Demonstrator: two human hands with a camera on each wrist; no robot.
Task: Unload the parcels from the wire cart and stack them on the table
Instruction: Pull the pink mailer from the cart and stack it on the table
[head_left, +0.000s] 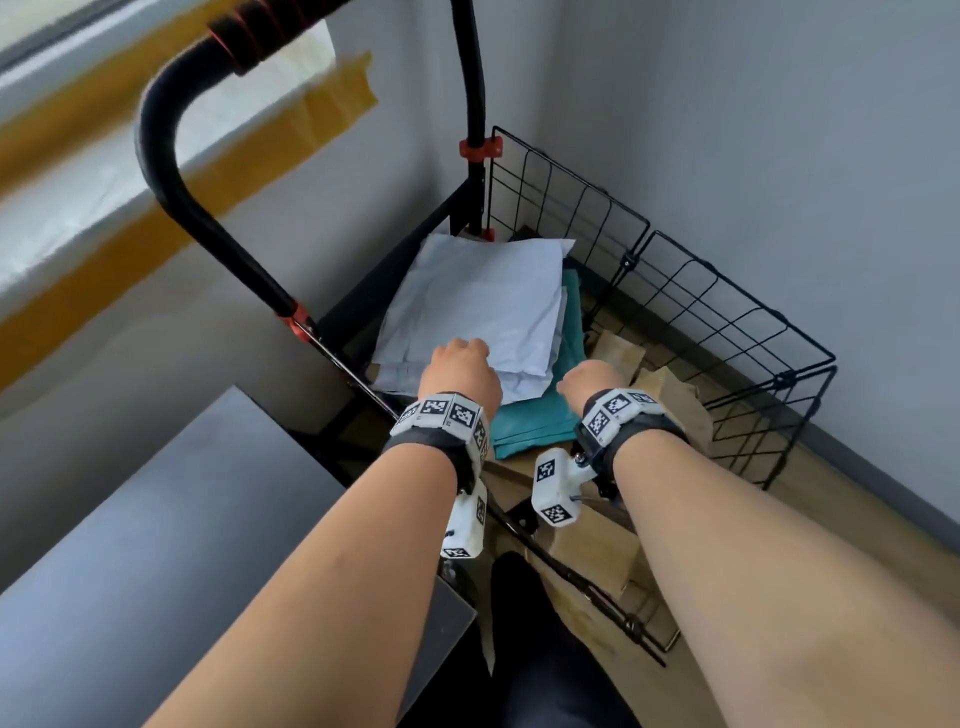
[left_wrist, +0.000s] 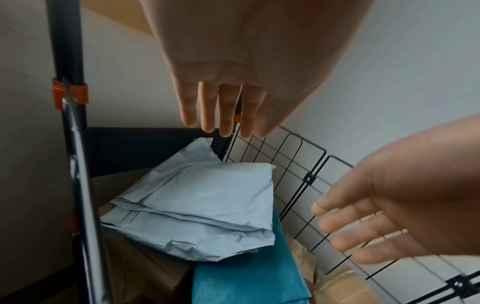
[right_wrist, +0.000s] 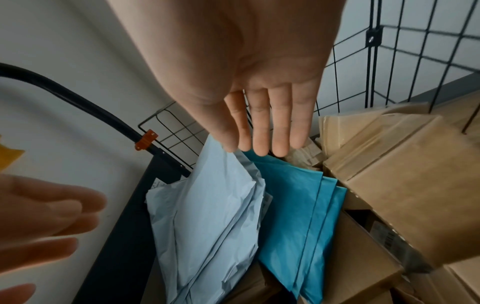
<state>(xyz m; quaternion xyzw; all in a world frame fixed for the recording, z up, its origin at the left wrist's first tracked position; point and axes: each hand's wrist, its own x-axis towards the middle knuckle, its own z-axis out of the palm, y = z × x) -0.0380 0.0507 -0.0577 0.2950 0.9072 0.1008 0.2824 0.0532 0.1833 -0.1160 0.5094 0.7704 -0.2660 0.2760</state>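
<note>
The black wire cart (head_left: 675, 291) holds a pile of pale blue poly mailers (head_left: 483, 306) on top of teal mailers (head_left: 535, 415), with brown cardboard boxes (head_left: 592, 540) around them. My left hand (head_left: 460, 364) hovers over the near edge of the pale blue mailers (left_wrist: 207, 207), fingers (left_wrist: 226, 111) straight and holding nothing. My right hand (head_left: 592, 376) hangs above the teal mailers (right_wrist: 298, 216), fingers (right_wrist: 280, 127) straight and together, empty. Neither hand clearly touches a parcel.
A grey table (head_left: 156, 545) sits at the lower left, beside the cart. The cart's curved black handle (head_left: 171, 171) rises on the left, its wire side (head_left: 753, 332) stands near the grey wall. Cardboard boxes (right_wrist: 389, 174) fill the cart's right part.
</note>
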